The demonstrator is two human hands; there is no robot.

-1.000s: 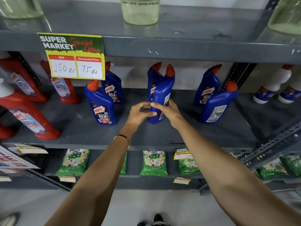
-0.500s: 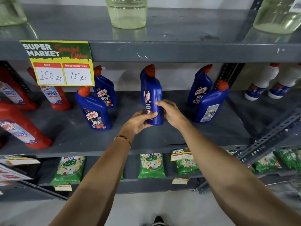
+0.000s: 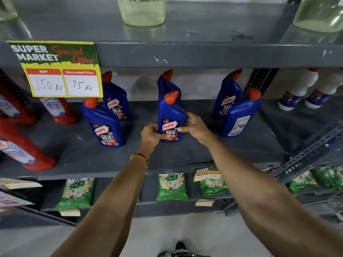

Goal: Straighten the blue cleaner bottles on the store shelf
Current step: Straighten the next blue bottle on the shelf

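While both hands close on the middle front bottle, notes run from the biggest thing down.

Shelf: grey metal, flat and smooth; bottles stand on it in three front-and-back pairs. Smooth deck, so bases likely slide and turn easily.

Blue cleaner bottles: six in view, rigid plastic, angled necks, orange caps. Left pair shows labels forward. Right front bottle shows its back label, so judged not yet turned.

Held bottle: middle of shelf, front row, upright, base on the shelf or just at it, cannot tell which. Front label faces out. A second bottle stands just behind it.

Handling, judged: probably full, so moderately heavy, low-centred, stiff-walled. Glossy plastic could slip. Tall, narrow and bent at the neck, so it may tip if pushed high.

Where to hold: low on the body, either side of the label, not the neck or cap.

Left hand: fingers wrapped on the lower left side, thumb over the label edge.

Right hand: fingers curled on the right side, gripping the same bottle.
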